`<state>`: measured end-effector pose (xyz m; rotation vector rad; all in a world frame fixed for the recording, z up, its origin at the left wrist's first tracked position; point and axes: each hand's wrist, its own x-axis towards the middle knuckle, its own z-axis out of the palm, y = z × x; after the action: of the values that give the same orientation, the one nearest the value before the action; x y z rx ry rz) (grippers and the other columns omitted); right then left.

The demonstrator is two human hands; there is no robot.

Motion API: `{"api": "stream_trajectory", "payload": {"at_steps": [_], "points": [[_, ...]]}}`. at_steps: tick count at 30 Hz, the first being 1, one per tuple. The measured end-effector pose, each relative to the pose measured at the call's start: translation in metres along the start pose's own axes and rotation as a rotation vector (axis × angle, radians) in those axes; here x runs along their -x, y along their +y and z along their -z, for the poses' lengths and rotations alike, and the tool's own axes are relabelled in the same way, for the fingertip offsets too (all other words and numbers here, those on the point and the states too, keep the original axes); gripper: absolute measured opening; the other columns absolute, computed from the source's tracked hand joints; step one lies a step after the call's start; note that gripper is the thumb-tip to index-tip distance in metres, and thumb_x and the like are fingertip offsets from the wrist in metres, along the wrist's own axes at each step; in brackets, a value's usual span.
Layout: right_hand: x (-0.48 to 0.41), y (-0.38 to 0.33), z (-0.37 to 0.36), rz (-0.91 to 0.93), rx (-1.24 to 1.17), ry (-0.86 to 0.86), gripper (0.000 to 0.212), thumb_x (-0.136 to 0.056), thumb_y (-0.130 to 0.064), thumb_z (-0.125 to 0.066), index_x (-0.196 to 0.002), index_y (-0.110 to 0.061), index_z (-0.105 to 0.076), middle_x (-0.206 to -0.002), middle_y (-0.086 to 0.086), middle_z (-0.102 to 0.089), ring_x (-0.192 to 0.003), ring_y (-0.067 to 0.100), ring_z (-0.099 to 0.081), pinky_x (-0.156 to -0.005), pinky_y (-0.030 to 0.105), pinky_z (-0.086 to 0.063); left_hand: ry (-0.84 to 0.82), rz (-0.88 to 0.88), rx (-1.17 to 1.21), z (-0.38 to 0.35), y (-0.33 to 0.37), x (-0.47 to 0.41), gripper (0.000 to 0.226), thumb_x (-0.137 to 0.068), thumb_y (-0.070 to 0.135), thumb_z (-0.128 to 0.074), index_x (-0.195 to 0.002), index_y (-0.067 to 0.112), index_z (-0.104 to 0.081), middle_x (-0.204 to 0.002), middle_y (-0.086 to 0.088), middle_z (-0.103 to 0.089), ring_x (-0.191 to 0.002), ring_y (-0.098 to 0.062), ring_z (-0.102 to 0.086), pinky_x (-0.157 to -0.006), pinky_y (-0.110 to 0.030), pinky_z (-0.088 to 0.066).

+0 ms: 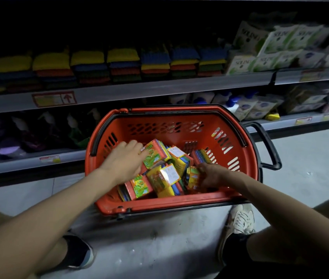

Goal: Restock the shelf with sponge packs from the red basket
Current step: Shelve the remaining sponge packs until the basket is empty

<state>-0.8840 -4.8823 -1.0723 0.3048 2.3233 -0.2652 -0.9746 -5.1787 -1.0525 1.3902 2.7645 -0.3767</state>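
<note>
The red basket [171, 204] stands on the floor in front of the shelf [139, 91] and holds several sponge packs [164, 179] in yellow, red and green wrappers. My left hand [124, 162] reaches into the basket's left side and closes on a pack with a green label [153, 156]. My right hand [209, 175] is in the basket's right side, gripping a pack [193, 177] near the front wall. Stacks of coloured sponges [87, 65] fill the shelf above the basket.
White and green pouches [276, 47] sit on the shelf's right part. Lower shelves carry spray bottles [73, 125] and blue-capped bottles [236, 101]. The basket's black handle [268, 146] sticks out to the right. My shoes [240, 220] rest on the grey floor below the basket.
</note>
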Motion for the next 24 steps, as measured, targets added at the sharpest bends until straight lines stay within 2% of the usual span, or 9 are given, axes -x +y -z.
{"api": "stream_trajectory", "payload": {"at_steps": [3, 4, 6, 9, 11, 13, 18, 21, 24], "points": [[-0.009, -0.004, 0.002, -0.009, -0.140, -0.065, 0.064, -0.065, -0.033, -0.079, -0.123, -0.022, -0.054, -0.113, 0.006, -0.064, -0.099, 0.025, -0.063, -0.062, 0.022, -0.050, -0.018, -0.219, 0.010, -0.003, 0.019, -0.017, 0.055, -0.086, 0.029, -0.063, -0.139, 0.023, -0.051, -0.121, -0.003, -0.061, -0.112, -0.026, -0.060, -0.087, -0.040, -0.047], [-0.010, -0.005, 0.003, -0.002, -0.158, -0.068, 0.071, -0.057, -0.038, -0.076, -0.123, -0.022, -0.055, -0.116, 0.008, -0.066, -0.103, 0.028, -0.065, -0.064, 0.022, -0.053, -0.019, -0.275, -0.003, -0.006, 0.025, -0.023, 0.056, -0.084, 0.027, -0.064, -0.138, 0.023, -0.053, -0.119, -0.004, -0.062, -0.110, -0.027, -0.061, -0.088, -0.041, -0.047], [-0.013, -0.004, 0.004, -0.003, -0.083, -0.046, 0.084, -0.060, -0.048, -0.068, -0.139, -0.023, -0.050, -0.135, 0.013, -0.059, -0.121, 0.034, -0.059, -0.094, 0.032, -0.053, -0.058, -0.346, -0.007, -0.009, 0.038, -0.035, 0.060, -0.084, 0.022, -0.063, -0.142, 0.021, -0.048, -0.125, -0.007, -0.059, -0.114, -0.030, -0.059, -0.094, -0.043, -0.045], [-0.014, -0.005, 0.007, -0.049, 0.027, -0.035, 0.078, -0.075, -0.053, -0.057, -0.147, -0.025, -0.045, -0.151, 0.018, -0.042, -0.140, 0.039, -0.038, -0.117, 0.043, -0.033, -0.130, -0.395, -0.054, -0.008, 0.056, -0.051, 0.073, -0.084, 0.022, -0.068, -0.150, 0.022, -0.037, -0.142, -0.006, -0.050, -0.127, -0.029, -0.050, -0.096, -0.041, -0.040], [-0.014, -0.006, 0.007, -0.071, -0.004, -0.047, 0.064, -0.089, -0.042, -0.056, -0.149, -0.022, -0.044, -0.152, 0.021, -0.037, -0.145, 0.040, -0.029, -0.120, 0.043, -0.025, -0.172, -0.430, -0.101, -0.010, 0.061, -0.059, 0.085, -0.083, 0.024, -0.073, -0.155, 0.022, -0.029, -0.153, -0.005, -0.041, -0.135, -0.028, -0.044, -0.100, -0.040, -0.038], [-0.014, -0.003, 0.005, -0.082, -0.050, -0.061, 0.071, -0.086, -0.046, -0.059, -0.151, -0.025, -0.041, -0.153, 0.022, -0.032, -0.145, 0.043, -0.028, -0.120, 0.046, -0.027, -0.198, -0.464, -0.139, -0.017, 0.063, -0.064, 0.092, -0.084, 0.024, -0.075, -0.158, 0.022, -0.021, -0.159, -0.006, -0.034, -0.138, -0.029, -0.041, -0.106, -0.040, -0.036], [-0.021, 0.010, -0.008, -0.058, -0.312, -0.027, 0.075, -0.081, -0.027, -0.076, -0.144, -0.011, -0.038, -0.135, 0.015, -0.060, -0.118, 0.031, -0.062, -0.100, 0.039, -0.052, -0.225, -0.500, -0.217, -0.031, 0.069, -0.070, 0.078, -0.091, 0.013, -0.065, -0.157, 0.016, -0.024, -0.158, -0.011, -0.036, -0.142, -0.033, -0.037, -0.115, -0.042, -0.030], [-0.024, 0.013, -0.007, -0.043, -0.286, -0.016, 0.083, -0.080, -0.034, -0.079, -0.147, -0.016, -0.034, -0.131, 0.016, -0.061, -0.117, 0.033, -0.062, -0.098, 0.039, -0.052, -0.212, -0.506, -0.208, -0.034, 0.070, -0.073, 0.071, -0.093, 0.012, -0.062, -0.155, 0.013, -0.028, -0.159, -0.013, -0.035, -0.143, -0.033, -0.036, -0.117, -0.043, -0.028], [-0.025, 0.015, -0.004, -0.037, -0.095, 0.029, 0.093, -0.079, -0.056, -0.077, -0.152, -0.019, -0.032, -0.143, 0.022, -0.044, -0.133, 0.040, -0.043, -0.112, 0.046, -0.040, -0.206, -0.495, -0.175, -0.040, 0.068, -0.076, 0.069, -0.091, 0.016, -0.064, -0.153, 0.012, -0.032, -0.153, -0.013, -0.042, -0.140, -0.033, -0.039, -0.117, -0.044, -0.030]]}}
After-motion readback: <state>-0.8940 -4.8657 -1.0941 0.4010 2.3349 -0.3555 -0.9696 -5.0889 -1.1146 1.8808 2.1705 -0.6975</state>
